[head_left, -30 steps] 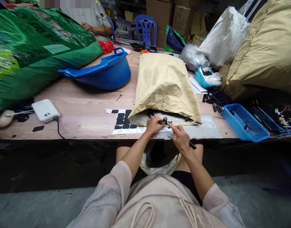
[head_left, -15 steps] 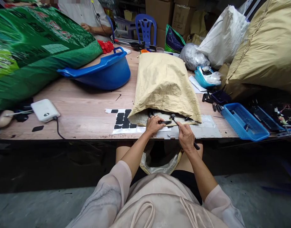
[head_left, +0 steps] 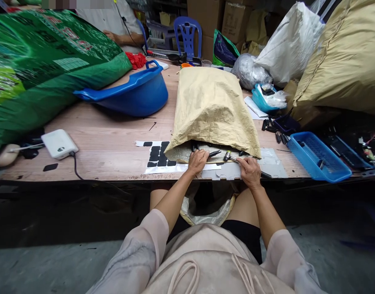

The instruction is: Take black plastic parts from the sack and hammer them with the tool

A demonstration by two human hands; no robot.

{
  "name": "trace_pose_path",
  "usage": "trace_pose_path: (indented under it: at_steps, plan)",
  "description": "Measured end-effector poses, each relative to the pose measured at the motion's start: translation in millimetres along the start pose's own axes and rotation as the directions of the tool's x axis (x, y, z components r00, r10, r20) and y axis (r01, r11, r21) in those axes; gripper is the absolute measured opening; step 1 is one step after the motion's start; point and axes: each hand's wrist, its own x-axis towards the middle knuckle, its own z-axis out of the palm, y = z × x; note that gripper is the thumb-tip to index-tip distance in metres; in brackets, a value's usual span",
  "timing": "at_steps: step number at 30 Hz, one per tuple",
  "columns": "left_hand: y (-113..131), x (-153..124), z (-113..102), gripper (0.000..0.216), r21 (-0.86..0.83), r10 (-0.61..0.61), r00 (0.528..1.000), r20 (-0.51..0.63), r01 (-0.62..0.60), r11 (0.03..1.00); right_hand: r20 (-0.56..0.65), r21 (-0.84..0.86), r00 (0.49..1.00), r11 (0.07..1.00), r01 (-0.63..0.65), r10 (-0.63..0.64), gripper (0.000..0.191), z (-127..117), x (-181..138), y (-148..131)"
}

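Note:
My left hand [head_left: 198,161] rests at the mouth of a tan woven sack [head_left: 213,108], fingers curled on a thin black pen-like part [head_left: 214,154] that sticks out to the right. My right hand [head_left: 250,170] is closed round the handle of a small hammer [head_left: 227,156], whose head lies low over the table just right of the black part. Under both hands lies a grey flat sheet [head_left: 267,169]. A white sheet with black pads [head_left: 158,157] sits left of my left hand.
A blue tub [head_left: 135,92] and a big green sack [head_left: 46,65] fill the left. A white box with a cable [head_left: 59,143] lies front left. A blue basket [head_left: 318,157] stands right, sacks behind it. Another person sits at the far end [head_left: 120,24].
My right hand has swung the hammer from over the black part out to the right and down onto the table. My left hand stayed on the black part.

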Motion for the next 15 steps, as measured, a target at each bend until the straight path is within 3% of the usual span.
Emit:
trace_pose_path:
  at_steps: [10, 15]
  plan:
    - [-1.8, -1.8, -0.8, 0.041, 0.038, -0.005, 1.000, 0.001, 0.005, 0.999, -0.010, 0.013, 0.998, 0.998, -0.059, 0.060, 0.032, 2.8, -1.9, -8.1]
    - [1.7, -8.0, -4.2, 0.035, 0.058, 0.105, 0.994, -0.008, -0.104, 0.993, -0.023, -0.006, 0.998, 0.998, -0.057, 0.057, 0.032, 3.2, -1.2, -9.5]
